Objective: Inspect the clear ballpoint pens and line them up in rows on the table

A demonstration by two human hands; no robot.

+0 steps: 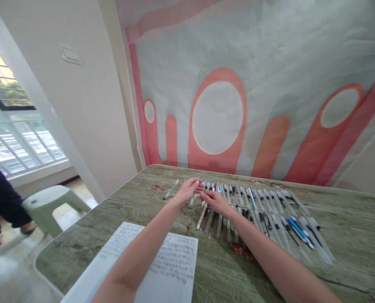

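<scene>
Above the left end of two rows of pens, my two hands are close together with fingertips nearly meeting. My left hand [190, 190] has its fingers bent toward the right one in a loose pinch; whatever is in them is too small to make out. My right hand [217, 202] is closed at the fingertips, and I cannot make out what it holds. Clear-barrelled pens [271, 201] lie side by side under and beyond the hands. A whitish pen [201, 217] juts out below my right hand. Left of my left hand lies a single clear pen [171, 190].
A sheet of handwritten paper [178, 263] lies under my left forearm on the wood-grain table [342, 219]. Blue pens [299, 232] sit in the front row at right. A wall stands behind the table. At left are a pale stool [53, 202] and a person's dark-clothed legs [4, 195].
</scene>
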